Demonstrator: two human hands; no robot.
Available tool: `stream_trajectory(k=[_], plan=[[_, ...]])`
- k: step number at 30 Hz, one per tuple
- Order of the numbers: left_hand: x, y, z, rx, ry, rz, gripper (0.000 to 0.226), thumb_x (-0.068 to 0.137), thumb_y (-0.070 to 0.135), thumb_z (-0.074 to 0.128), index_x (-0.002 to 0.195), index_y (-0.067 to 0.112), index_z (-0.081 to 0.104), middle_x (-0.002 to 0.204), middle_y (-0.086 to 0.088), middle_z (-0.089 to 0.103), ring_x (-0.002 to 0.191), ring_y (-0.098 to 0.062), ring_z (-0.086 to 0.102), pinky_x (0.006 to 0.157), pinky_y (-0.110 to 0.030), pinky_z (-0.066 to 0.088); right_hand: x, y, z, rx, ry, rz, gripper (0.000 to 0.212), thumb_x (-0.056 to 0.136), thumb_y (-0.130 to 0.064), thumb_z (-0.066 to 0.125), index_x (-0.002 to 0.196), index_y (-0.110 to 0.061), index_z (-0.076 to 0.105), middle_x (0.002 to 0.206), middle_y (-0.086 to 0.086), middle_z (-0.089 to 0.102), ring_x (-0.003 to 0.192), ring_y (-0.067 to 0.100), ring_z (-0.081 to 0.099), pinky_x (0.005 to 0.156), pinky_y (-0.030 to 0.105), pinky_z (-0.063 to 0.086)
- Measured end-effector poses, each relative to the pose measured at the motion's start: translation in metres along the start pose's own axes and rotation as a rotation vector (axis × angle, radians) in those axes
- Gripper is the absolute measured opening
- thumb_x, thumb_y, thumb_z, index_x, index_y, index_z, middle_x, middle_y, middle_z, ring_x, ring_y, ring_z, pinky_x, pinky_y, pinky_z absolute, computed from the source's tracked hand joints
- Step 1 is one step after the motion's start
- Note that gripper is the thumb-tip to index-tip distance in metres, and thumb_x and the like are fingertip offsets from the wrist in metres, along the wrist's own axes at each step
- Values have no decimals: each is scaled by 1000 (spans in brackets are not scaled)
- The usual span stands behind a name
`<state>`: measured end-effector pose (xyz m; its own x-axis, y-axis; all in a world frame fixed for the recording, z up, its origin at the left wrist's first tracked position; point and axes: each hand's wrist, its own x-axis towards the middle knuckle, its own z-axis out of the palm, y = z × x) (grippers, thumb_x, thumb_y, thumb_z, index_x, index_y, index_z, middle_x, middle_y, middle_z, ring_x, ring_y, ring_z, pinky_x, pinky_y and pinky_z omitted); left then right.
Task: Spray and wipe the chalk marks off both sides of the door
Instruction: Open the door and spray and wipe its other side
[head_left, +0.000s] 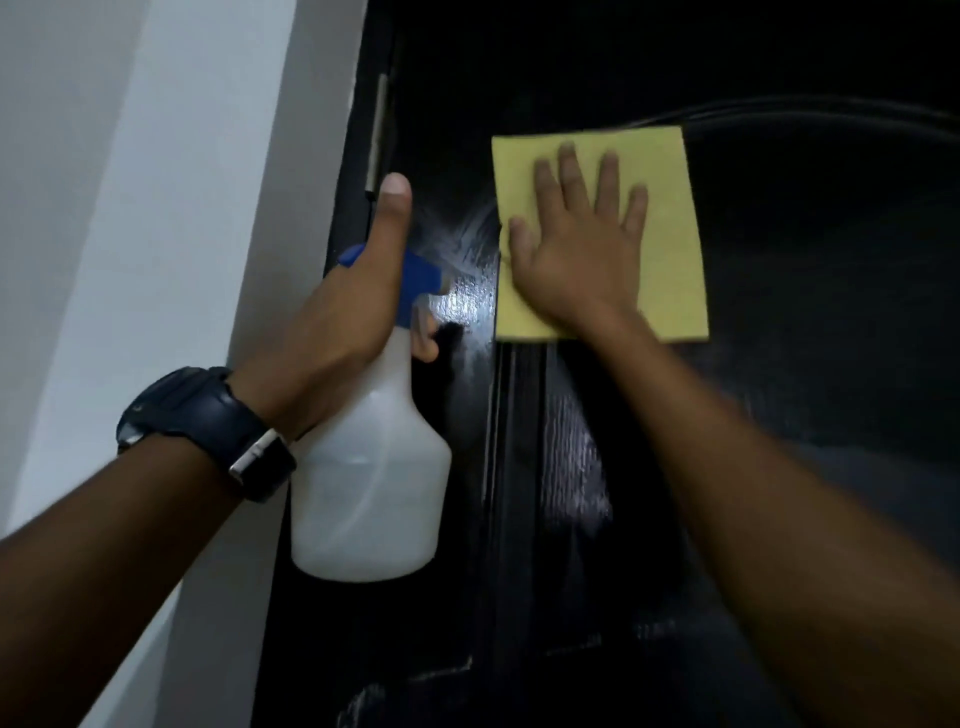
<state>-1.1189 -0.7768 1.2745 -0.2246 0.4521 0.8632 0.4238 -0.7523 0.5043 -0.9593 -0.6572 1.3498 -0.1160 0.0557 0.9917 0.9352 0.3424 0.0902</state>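
- The left hand (332, 332) is wrapped around the neck of a white spray bottle (371, 467). The thumb sticks straight up, and one fingertip shows curled at the front, by the trigger.
- The bottle has a blue top (415, 273). Its nozzle points at the black door (779, 467), and a small white mist shows just in front of it.
- The bottle hangs in the air near the hinge edge of the door. It looks about half full of clear liquid.
- The right hand (576, 249) lies flat with its fingers straight and a little spread. It presses a yellow cloth (670, 244) against the door.
- The cloth is a flat square, high up on the door, just to the right of the wet patch (467, 301).
- The wet patch shines between the nozzle and the cloth.
- Faint white smears (571, 457) show lower down on the door, under the right arm. They are blurry, so I cannot tell if they are chalk or wet streaks.
- A dark watch (208, 421) sits on the left wrist.
- A metal hinge (379, 135) shows on the left edge of the door, next to a pale wall (130, 208).
- Most of the left hand's fingers are hidden behind the bottle.
- The top and right side of the door are very dark and cut off.
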Motion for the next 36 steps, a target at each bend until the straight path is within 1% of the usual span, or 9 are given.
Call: stream_trajectory(k=[8,12,15,19,22,26,30,33,36], plan=[[-22,7,23,-53,-42,-68,83,86,87,21,62,31,78,59,-7,67,60,-24,69,66,-37,49,-283,-22,7,19,-125,-25,73,94,-52,48,159,-28,26,169,-4,12,155,35,8,115,68,15],[-17,26,28,-26,-66,-121,105,66,103,23,81,16,79,73,-15,71,77,-34,71,78,-49,53,-244,11,-6,-13,-133,-73,81,91,-66,46,160,-30,21,168,-11,8,155,36,0,115,72,8],[-10,38,28,-46,-20,-82,106,49,110,29,83,22,79,85,-18,71,91,-41,70,94,-63,50,-188,38,-13,-40,-107,10,84,94,-71,36,162,-26,12,169,-11,2,155,33,-9,115,73,3],[-16,46,43,-43,-63,-36,90,77,95,25,84,22,76,67,-5,69,69,-24,69,80,-46,55,-181,43,-17,7,-85,106,85,98,-69,31,162,-19,7,169,-5,-4,155,30,-11,118,68,3],[-22,44,59,-40,-99,-23,87,89,85,19,93,18,75,62,-3,66,59,-17,67,66,-35,47,-215,46,-15,35,-38,152,85,97,-69,35,162,-19,11,170,0,-4,155,35,5,119,65,9],[-24,45,71,-47,-86,-25,96,85,87,18,99,11,75,65,-4,69,61,-17,69,72,-37,50,-217,49,-13,55,35,113,85,95,-69,42,162,-28,9,169,5,-6,152,44,9,120,64,12],[-26,40,83,-28,-80,-23,103,72,99,20,76,13,75,69,-9,72,76,-30,73,88,-54,54,-214,50,-12,54,10,100,77,98,-66,37,161,-29,15,169,7,-5,153,44,-6,120,65,7],[-27,41,89,-30,-72,-45,102,63,105,20,65,18,73,73,-13,73,81,-33,72,91,-55,54,-208,53,-9,83,18,106,61,103,-50,32,156,-21,33,168,6,13,154,37,-4,119,66,9],[-25,44,96,-45,-75,-39,99,68,102,20,65,20,75,71,-11,74,75,-27,73,89,-49,54,-199,59,-13,403,97,159,55,102,-34,30,154,-19,33,167,-1,20,156,21,2,123,58,1]])
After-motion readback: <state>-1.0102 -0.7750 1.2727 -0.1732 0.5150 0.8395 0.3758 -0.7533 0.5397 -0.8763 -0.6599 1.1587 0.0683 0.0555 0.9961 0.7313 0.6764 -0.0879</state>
